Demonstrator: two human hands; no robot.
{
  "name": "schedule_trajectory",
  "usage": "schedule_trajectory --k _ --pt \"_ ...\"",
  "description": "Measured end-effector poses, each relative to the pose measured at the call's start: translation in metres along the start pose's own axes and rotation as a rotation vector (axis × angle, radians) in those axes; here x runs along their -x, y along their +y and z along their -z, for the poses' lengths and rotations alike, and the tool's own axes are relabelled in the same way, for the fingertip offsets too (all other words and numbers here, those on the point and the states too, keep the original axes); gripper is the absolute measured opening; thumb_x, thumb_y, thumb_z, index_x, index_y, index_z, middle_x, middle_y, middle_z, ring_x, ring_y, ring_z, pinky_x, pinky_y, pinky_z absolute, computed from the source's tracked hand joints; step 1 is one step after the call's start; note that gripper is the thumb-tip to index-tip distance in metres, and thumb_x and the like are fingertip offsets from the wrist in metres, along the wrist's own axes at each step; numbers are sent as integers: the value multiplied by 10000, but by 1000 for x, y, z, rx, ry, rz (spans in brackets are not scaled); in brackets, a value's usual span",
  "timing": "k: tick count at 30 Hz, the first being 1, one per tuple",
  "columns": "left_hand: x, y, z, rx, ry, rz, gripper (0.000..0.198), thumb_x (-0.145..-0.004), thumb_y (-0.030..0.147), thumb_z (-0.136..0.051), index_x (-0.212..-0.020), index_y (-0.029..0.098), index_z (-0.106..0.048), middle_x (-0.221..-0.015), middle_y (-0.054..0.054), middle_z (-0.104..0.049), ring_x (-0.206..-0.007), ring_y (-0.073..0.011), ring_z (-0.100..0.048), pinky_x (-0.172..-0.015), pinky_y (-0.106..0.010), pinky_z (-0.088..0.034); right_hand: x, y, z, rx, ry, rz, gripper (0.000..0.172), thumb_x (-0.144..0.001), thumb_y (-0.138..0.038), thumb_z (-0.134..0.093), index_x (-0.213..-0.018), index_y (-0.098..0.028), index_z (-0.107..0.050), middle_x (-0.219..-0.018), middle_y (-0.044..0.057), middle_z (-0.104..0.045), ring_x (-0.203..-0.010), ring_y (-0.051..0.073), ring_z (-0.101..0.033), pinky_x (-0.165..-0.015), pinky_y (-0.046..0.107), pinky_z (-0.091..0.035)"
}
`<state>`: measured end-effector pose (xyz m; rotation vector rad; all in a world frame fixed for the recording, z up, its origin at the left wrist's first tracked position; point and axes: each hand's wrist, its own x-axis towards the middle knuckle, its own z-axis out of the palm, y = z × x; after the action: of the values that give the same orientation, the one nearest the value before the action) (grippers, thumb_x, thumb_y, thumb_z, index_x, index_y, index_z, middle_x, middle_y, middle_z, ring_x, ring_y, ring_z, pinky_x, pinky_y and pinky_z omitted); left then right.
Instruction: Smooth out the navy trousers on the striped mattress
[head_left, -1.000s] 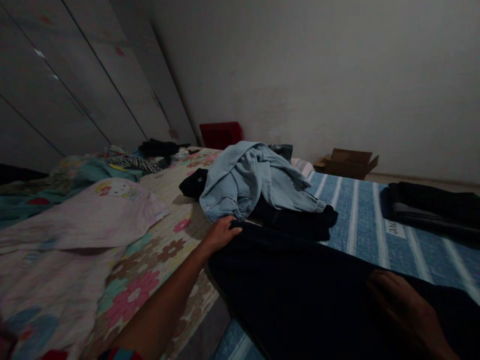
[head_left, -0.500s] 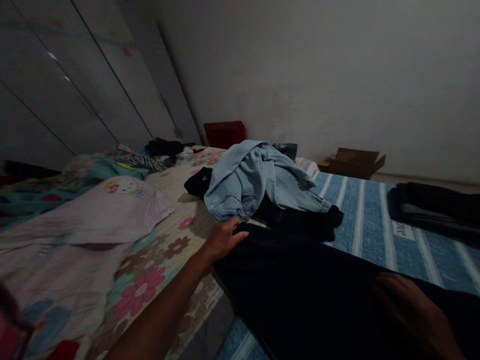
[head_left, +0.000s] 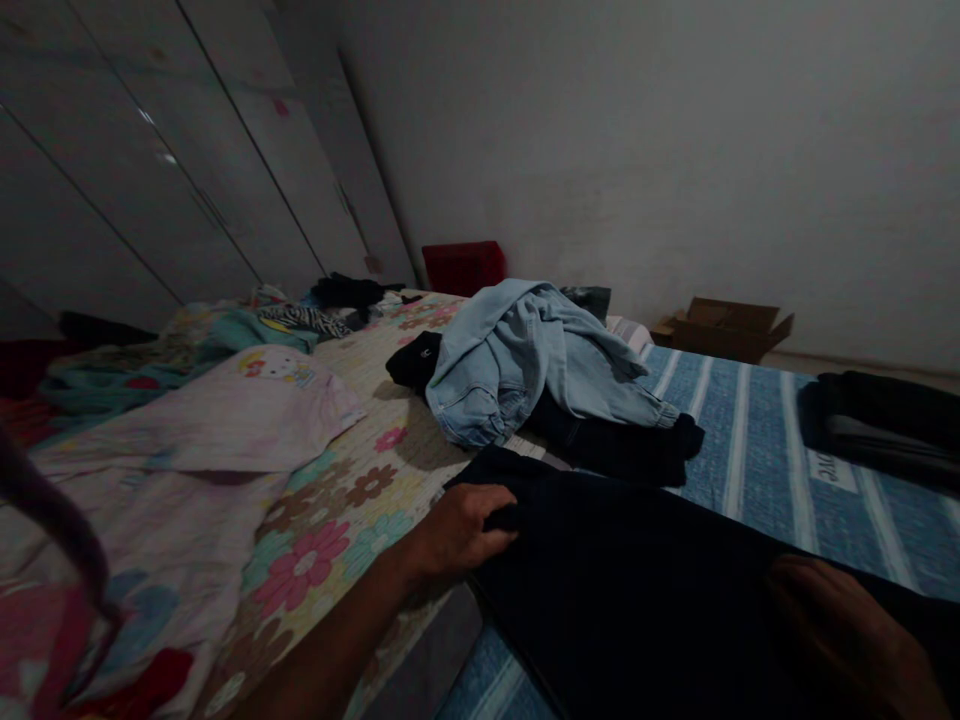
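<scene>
A large dark garment (head_left: pixel 637 580) lies spread flat in front of me, across the blue striped sheet (head_left: pixel 750 440). My left hand (head_left: pixel 461 530) grips its left edge, fingers curled into the fabric. My right hand (head_left: pixel 847 640) rests flat on the garment at the lower right, fingers apart and palm down. Just beyond the garment lies a crumpled light blue denim jacket (head_left: pixel 532 360) on top of other dark clothes (head_left: pixel 622 445).
A floral sheet (head_left: pixel 337 500) covers the bed to the left, with a pale pink shirt (head_left: pixel 225 420) and more clothes behind. Folded dark clothes (head_left: pixel 877 425) lie at the right. A red crate (head_left: pixel 463 266) and a cardboard box (head_left: pixel 731 325) stand by the wall.
My left hand has slid back toward me along the garment's left edge and closed on the fabric. The view has shifted a little to the left. My right hand stays pressed on the garment.
</scene>
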<state>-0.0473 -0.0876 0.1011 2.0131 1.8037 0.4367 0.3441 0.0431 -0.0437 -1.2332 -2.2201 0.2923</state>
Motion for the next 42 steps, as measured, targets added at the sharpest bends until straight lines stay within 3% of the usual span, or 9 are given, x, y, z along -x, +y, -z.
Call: schedule_trajectory --k 5,12,18,24,30,32,35,38,42 --pt "-1 -4 12 225 -219 79 175 -675 241 -643 -833 168 -647 -755 23 -619 -717 -138 -554 -630 -214 -401 -1 -8 3 -16 40 -19 391 -791 -553 -426 -824 -273 -697 -922 77 -717 -805 258 -692 -631 341 -589" --pt "2 -13 12 348 -237 152 224 -599 227 -669 -815 166 -671 -737 32 -607 -710 -139 -537 -639 -222 -397 1 -9 3 -11 11 -22 373 -804 -529 -433 -868 -271 -695 -959 81 -707 -817 255 -687 -634 348 -587" --pt "10 -1 10 461 -484 266 112 -545 146 -599 -652 176 -614 -630 60 -554 -578 -108 -490 -498 -190 -349 2 -5 -2 7 24 -56 330 -796 -499 -452 -876 -270 -677 -961 60 -698 -828 238 -676 -670 349 -573" --pt "9 -5 12 510 -543 262 136 -536 126 -607 -659 181 -631 -586 61 -548 -540 -109 -482 -479 -198 -342 -4 -19 9 57 -15 -42 297 -814 -485 -463 -869 -273 -664 -910 48 -693 -763 214 -670 -612 303 -547" --pt "9 -16 8 438 -502 220 215 -582 167 -647 -793 189 -682 -716 46 -606 -623 -126 -535 -527 -209 -383 -43 -64 15 2 -54 107 269 -868 -408 -426 -845 -245 -639 -863 50 -675 -742 199 -645 -639 297 -503" --pt "7 -15 8 398 -470 158 208 -597 184 -677 -805 188 -687 -781 33 -622 -683 -139 -564 -575 -217 -413 -66 -84 12 -6 -150 133 275 -883 -389 -409 -869 -230 -633 -857 52 -665 -745 196 -634 -646 301 -488" --pt "4 -13 9 324 -328 30 183 -611 194 -704 -794 185 -689 -917 5 -634 -833 -167 -585 -730 -239 -444 -102 -113 3 26 -317 153 252 -875 -336 -423 -933 -208 -633 -922 60 -665 -798 202 -632 -679 304 -468" --pt "1 -15 11 238 -218 -42 226 -611 204 -727 -835 193 -696 -1115 -30 -619 -1038 -218 -547 -917 -286 -397 -132 -140 -10 79 -518 178 206 -861 -278 -463 -957 -208 -630 -959 46 -668 -847 180 -630 -693 265 -440" --pt "0 -25 8 219 -207 -33 253 -619 260 -742 -861 200 -694 -1246 -49 -580 -1159 -251 -498 -986 -320 -360 -155 -160 -34 184 -636 142 178 -788 -301 -578 -919 -205 -652 -867 56 -680 -791 200 -640 -616 261 -409"
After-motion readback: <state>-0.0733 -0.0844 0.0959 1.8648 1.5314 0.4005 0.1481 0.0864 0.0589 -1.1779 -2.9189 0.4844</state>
